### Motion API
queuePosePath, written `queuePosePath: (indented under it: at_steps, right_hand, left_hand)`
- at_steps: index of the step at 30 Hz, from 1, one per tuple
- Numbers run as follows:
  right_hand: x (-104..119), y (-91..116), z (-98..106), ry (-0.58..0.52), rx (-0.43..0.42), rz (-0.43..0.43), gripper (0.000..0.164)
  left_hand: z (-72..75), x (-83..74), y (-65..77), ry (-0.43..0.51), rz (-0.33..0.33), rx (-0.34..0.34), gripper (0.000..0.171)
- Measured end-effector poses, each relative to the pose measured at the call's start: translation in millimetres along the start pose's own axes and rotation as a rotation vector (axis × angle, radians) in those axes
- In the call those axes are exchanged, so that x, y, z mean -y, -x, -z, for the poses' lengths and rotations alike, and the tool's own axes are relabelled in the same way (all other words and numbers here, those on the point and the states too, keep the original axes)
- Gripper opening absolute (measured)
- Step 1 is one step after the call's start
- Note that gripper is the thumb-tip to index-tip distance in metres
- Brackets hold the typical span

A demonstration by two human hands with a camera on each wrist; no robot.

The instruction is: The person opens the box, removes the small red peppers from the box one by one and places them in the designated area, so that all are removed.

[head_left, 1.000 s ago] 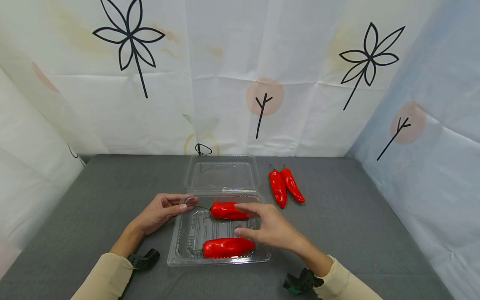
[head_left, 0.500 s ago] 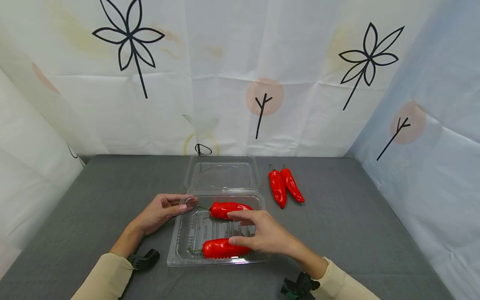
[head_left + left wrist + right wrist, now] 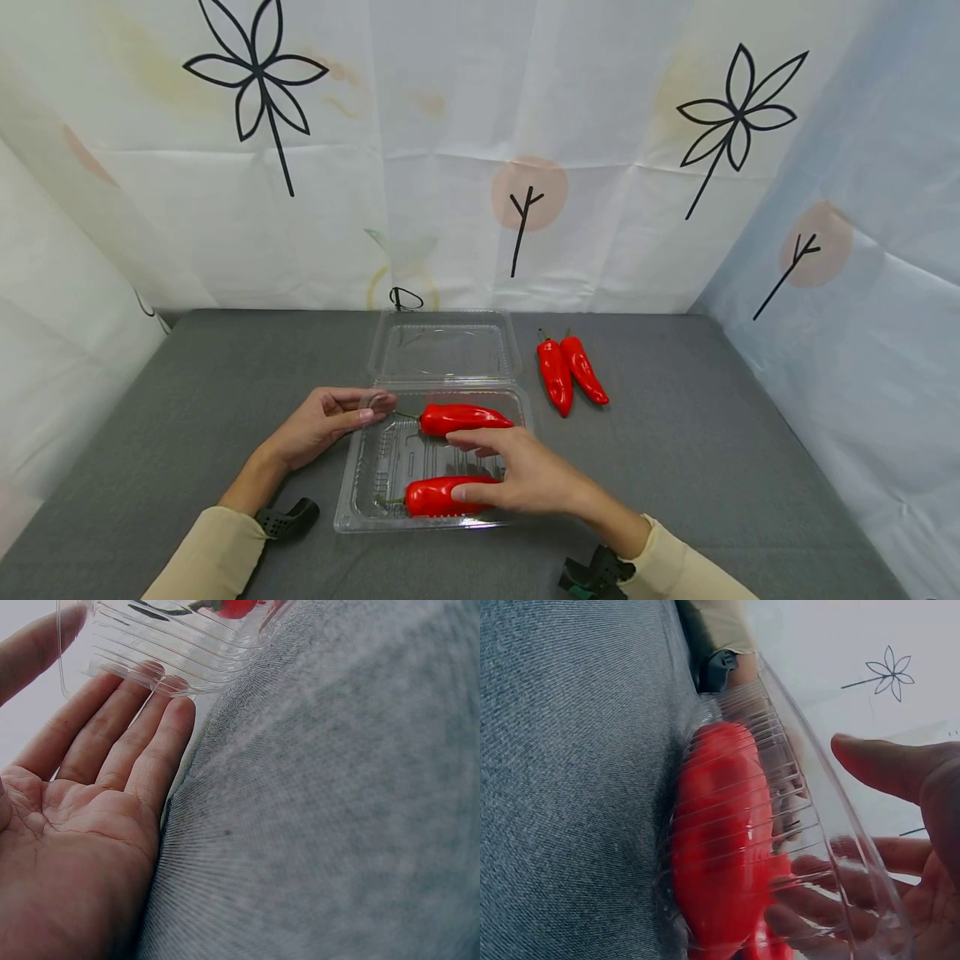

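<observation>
A clear plastic clamshell box (image 3: 360,500) lies with its lid folded back. Two long red peppers rest in the base: a far pepper (image 3: 457,419) and a near pepper (image 3: 431,497). At the base's left rim, my left hand (image 3: 318,425) touches the plastic; in the left wrist view its straight fingers (image 3: 150,750) lie against the outer wall, thumb by the rim. My right hand (image 3: 525,471) reaches over the box's right side, thumb and fingers apart. The thumb overlaps the near pepper from above; whether it touches is unclear. The near pepper's tip is hidden by this hand.
Two more red peppers, a left one (image 3: 555,375) and a right one (image 3: 585,371), lie side by side right of the lid (image 3: 446,346). The grey cloth-covered table (image 3: 247,358) ends at a printed white curtain (image 3: 450,208) behind.
My right hand has moved down and left, from beside the far pepper to over the near one, uncovering the far pepper's tip. The left hand, box and peppers have not visibly moved.
</observation>
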State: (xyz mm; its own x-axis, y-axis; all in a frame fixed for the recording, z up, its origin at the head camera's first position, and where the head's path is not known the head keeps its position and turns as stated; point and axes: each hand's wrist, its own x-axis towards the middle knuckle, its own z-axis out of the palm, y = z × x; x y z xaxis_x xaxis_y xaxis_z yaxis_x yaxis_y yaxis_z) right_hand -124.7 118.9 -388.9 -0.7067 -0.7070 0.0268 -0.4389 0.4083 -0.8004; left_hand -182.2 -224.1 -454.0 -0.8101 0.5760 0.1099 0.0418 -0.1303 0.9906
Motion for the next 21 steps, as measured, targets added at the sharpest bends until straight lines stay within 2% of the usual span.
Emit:
queuePosePath:
  at_steps: [13,21]
  right_hand:
    - [-1.6,0.5,-3.0,0.128,0.140,0.055,0.068]
    - [-1.6,1.0,-3.1,0.181,0.191,0.035,0.069]
  left_hand:
    - [1.2,1.7,0.3,-0.005,0.003,0.000,0.041]
    - [-0.1,-0.1,0.2,0.002,0.007,0.000,0.041]
